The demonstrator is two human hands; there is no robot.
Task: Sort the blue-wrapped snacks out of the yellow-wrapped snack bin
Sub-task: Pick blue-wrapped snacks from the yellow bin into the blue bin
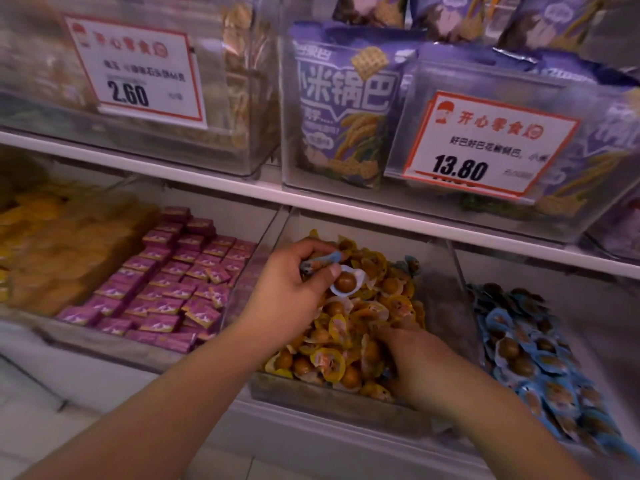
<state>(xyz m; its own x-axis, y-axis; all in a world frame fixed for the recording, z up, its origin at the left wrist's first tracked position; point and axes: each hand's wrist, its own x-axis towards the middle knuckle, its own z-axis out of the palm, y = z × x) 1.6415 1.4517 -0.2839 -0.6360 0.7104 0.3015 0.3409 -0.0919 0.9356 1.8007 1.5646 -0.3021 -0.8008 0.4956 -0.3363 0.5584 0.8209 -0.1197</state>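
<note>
Head view looks down on the left hand (294,289), raised over the clear plastic bin of yellow-wrapped round snacks (446,271); its fingers and thumb are curled round a small bunch of blue-wrapped snacks (320,262), with a white-edged wrapper holding a brown ball (346,282) hanging just below the thumb. The right hand (419,362) is lower and nearer, laid on the pile of yellow-wrapped snacks (360,323) at the bin's front right, fingers bent down into the wrappers; whether they grasp anything I cannot tell, as the tips are buried. A few blue wrappers (410,265) show at the back right of the yellow pile. Just right of this bin, beyond its clear wall, lies a heap of blue-wrapped round snacks (530,348). On the left, a bin holds small purple rectangular packets (173,282), and further left are blurred orange-yellow packs (62,244). Above the white shelf edge (207,174) stand purple snack bags (343,109) in a clear box with a price card reading 13.80 (485,147), and another card reading 2.60 (135,71).
</note>
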